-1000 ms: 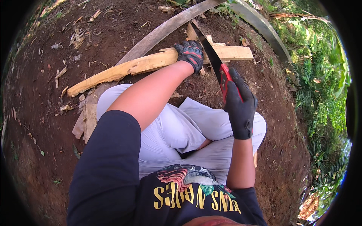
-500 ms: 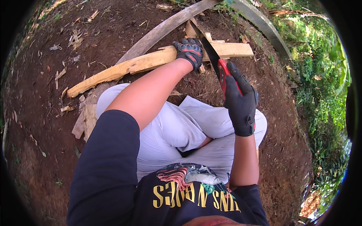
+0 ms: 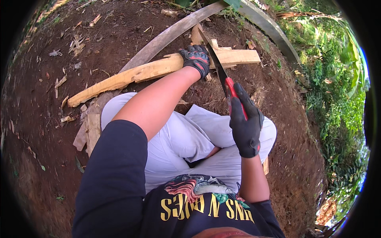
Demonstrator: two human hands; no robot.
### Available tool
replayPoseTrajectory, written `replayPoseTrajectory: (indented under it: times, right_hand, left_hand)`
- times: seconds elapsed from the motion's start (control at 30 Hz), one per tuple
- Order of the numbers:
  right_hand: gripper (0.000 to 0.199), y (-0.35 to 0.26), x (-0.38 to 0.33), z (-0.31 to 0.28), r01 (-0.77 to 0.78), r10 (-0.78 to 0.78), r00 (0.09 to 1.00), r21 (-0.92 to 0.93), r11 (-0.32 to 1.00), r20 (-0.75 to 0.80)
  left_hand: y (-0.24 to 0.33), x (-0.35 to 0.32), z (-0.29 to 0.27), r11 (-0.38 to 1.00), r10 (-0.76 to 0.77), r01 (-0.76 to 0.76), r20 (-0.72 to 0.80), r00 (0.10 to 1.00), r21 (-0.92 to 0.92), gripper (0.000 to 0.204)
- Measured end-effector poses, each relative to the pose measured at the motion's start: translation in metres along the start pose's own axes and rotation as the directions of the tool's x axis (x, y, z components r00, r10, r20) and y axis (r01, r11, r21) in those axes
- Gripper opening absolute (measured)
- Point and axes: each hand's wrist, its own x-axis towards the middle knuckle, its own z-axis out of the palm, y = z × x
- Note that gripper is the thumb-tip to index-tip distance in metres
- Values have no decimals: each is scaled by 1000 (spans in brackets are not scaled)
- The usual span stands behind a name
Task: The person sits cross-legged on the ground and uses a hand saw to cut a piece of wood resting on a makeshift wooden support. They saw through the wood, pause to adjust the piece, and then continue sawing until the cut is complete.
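One long pale wooden board [image 3: 152, 69], laid slantwise over the brown soil [image 3: 39, 87] beyond the crossed legs [image 3: 174, 137], with smaller wood pieces [image 3: 214, 43] beside and apparently under its right half. Probably stiff and fairly weighty, more rough than slippery, hardly fragile but apt to splinter; best taken from above, across its width, clear of the ragged edge. Yellowish and fresh-looking, tapering toward the left — torn and notched along that half, squarer at the right end. Clasped from above by the gloved left hand [image 3: 195, 60], fingertips out of sight. Just right of that hand, crossing over the board, a dark-bladed saw [image 3: 221, 70], its red handle gripped in the gloved right hand [image 3: 246, 123]; impossible to tell any contact between teeth and wood. Farther out — a weathered beam [image 3: 166, 37], scattered chips [image 3: 77, 45], greenery [image 3: 333, 103] at the right.
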Motion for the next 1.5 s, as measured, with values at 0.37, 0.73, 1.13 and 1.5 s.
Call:
replayPoseTrajectory:
  times: [0.37, 0.73, 1.13, 1.5]
  right_hand:
    - [43, 36, 50, -5, -51, 44, 998, 234, 971, 39]
    - [34, 1, 45, -36, 188, -189, 982, 228, 955, -18]
    - [38, 49, 52, -24, 415, -409, 909, 228, 881, -74]
    - [50, 34, 37, 2, 386, -391, 920, 202, 900, -16]
  left_hand:
    - [-32, 10, -28, 985, 172, -170, 186, 967, -25, 74]
    - [-18, -24, -40, 984, 141, -117, -181, 973, 134, 29]
    - [-18, -5, -57, 996, 74, -67, -141, 987, 55, 57]
    - [-22, 6, -59, 998, 58, -57, -82, 995, 12, 63]
